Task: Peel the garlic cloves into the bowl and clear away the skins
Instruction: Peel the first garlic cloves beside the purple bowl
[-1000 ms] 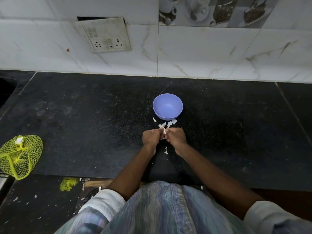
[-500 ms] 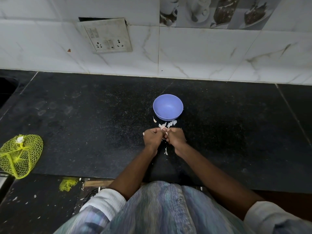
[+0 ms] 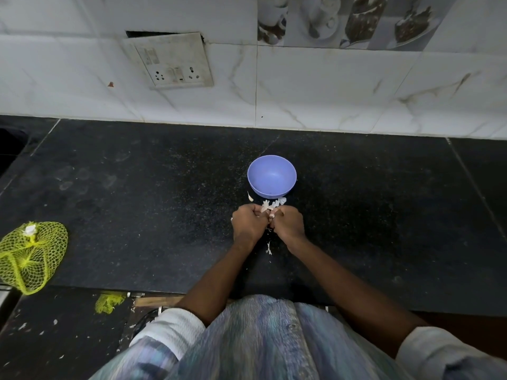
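Observation:
A small purple bowl stands on the black counter, just beyond my hands. My left hand and my right hand meet knuckle to knuckle in front of it, fingers curled around a garlic clove that is mostly hidden between them. White garlic skins lie between my hands and the bowl. One loose skin piece sits at the bowl's left foot. Another skin scrap lies on the counter between my wrists.
A yellow net bag lies at the counter's left edge. A yellow scrap sits on the lower ledge. The tiled wall with a socket plate closes the back. A dark opening is at far left.
My hands stay together over the clove, with only small finger movements. The view has shifted slightly. The bowl and skins have not moved.

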